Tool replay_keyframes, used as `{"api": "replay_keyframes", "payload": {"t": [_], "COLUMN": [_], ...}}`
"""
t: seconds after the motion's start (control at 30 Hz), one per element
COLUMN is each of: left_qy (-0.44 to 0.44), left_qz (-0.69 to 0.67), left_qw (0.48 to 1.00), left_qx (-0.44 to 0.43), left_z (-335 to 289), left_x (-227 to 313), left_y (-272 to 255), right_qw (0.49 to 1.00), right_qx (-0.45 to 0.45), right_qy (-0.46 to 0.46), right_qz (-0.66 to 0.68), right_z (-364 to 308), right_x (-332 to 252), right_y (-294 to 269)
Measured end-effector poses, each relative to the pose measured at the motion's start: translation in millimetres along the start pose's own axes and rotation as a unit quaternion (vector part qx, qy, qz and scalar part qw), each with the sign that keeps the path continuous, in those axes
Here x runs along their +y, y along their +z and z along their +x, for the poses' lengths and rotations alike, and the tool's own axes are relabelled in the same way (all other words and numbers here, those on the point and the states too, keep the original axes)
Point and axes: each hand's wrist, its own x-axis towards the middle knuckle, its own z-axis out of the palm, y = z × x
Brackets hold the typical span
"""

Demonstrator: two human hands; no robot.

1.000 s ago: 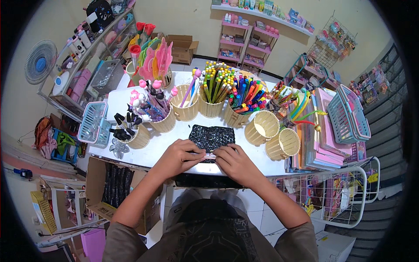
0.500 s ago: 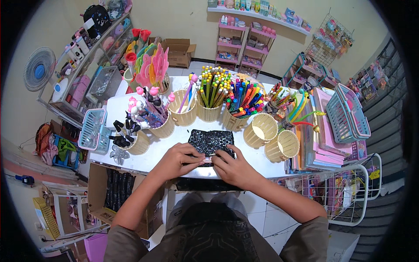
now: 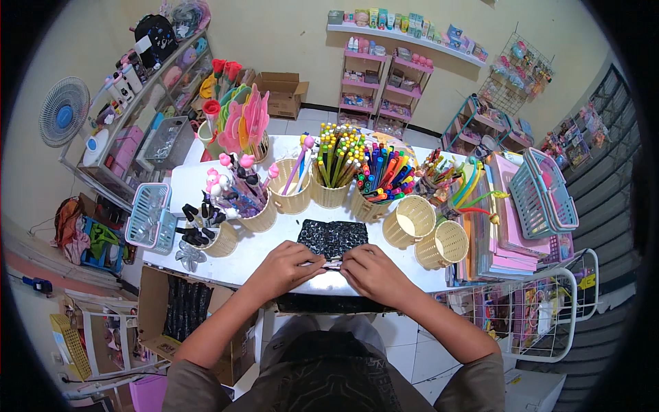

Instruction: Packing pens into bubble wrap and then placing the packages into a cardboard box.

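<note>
A sheet of black bubble wrap (image 3: 332, 237) lies on the white table at its near edge, in front of me. My left hand (image 3: 292, 268) is closed in a pinch on the near part of the wrap. From the other side my right hand (image 3: 374, 273) grips the same near part, its fingers bent and pressed together. Between the two sets of fingertips shows a small pale, pinkish strip, too small to name. My fingers hide most of the wrap's near edge.
Woven cups (image 3: 330, 195) of pens and pencils line the table's far side. Two more woven cups (image 3: 441, 245) tilt at the right, beside stacked books (image 3: 508, 220) and a blue basket (image 3: 546, 199). Another blue basket (image 3: 151, 216) stands left. Below is a cardboard box (image 3: 154, 309).
My right hand's fingers, spread over the wrap before, have drawn in and closed at its near edge. My left hand stays pinched there. The whole view has shifted slightly.
</note>
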Motion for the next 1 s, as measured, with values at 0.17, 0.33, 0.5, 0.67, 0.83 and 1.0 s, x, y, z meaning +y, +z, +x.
{"api": "replay_keyframes", "payload": {"t": [0.17,0.33,0.5,0.67,0.83,1.0], "left_qy": [-0.003,-0.024,-0.047,-0.075,-0.067,-0.097], "left_qz": [-0.012,-0.015,-0.048,-0.101,-0.084,-0.102], "left_qw": [1.000,1.000,0.998,0.992,0.994,0.989], "left_qx": [0.002,-0.012,-0.018,-0.019,-0.017,-0.033], "left_z": [-3.9,-6.0,-11.6,-4.9,-0.6,1.6], "left_x": [-2.3,-2.6,3.7,1.9,2.4,-3.5], "left_y": [2.0,3.4,4.3,-3.5,-5.5,-4.2], "right_qw": [0.999,0.997,0.991,0.994,0.995,0.989], "right_qx": [0.036,0.066,0.086,0.091,0.088,0.084], "right_qy": [0.001,-0.003,0.039,0.018,-0.005,0.037], "right_qz": [0.009,0.031,0.091,0.060,0.037,0.113], "right_z": [-2.6,-8.3,-14.8,-10.1,-5.2,-4.9], "right_x": [0.2,5.3,4.0,1.8,2.6,8.4], "right_y": [3.9,8.4,14.6,8.1,1.7,3.9]}}
